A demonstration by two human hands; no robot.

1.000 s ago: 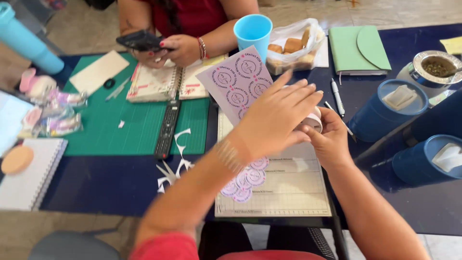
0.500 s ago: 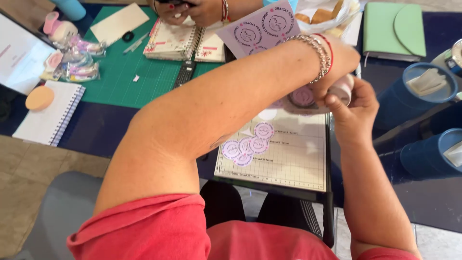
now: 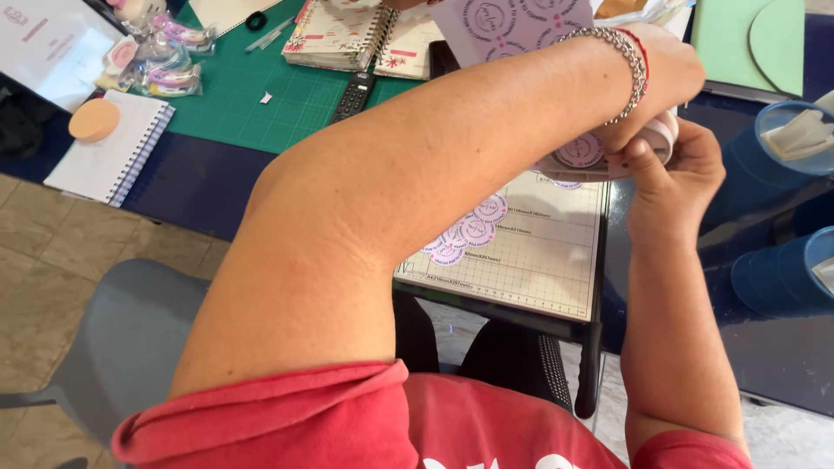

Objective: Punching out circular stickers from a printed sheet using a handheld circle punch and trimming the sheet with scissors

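Stickers [image 3: 580, 149], round and pink-ringed, show on the small white cup [image 3: 656, 139] held above the far edge of the gridded cutting board [image 3: 530, 260]. Right of that board, blue tubs [image 3: 782, 139] hold pale folded paper. Both hands meet at the cup: the left hand [image 3: 665, 74], wearing a chain bracelet, has its arm crossed over the board and its grip folded over the cup; the right hand [image 3: 673, 178] has its grip closed on it from below, thumb pressing a sticker.
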